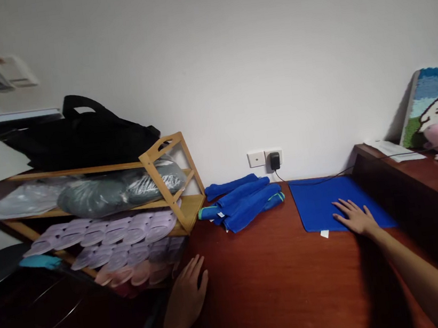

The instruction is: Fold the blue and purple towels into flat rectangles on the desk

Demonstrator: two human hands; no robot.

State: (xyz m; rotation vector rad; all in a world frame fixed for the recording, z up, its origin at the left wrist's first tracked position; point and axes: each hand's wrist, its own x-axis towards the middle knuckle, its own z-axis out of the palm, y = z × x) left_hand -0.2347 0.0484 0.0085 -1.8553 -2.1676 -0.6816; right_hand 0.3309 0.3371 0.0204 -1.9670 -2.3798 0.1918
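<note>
With my left hand (185, 297) outstretched and right hand (356, 219) splayed on the cloth (316, 204), sideways drag risked creasing it.

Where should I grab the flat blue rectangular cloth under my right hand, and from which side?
I'd pinch the near-left corner of the flat blue cloth, by its white tag, coming from your side. It lies flat, its far edge by the white wall and its right edge beside the dark wooden ledge, so the near edge seems easiest.

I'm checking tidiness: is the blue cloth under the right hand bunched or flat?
Flat: the blue cloth lies smooth, straight-edged, beneath the right hand.
</note>
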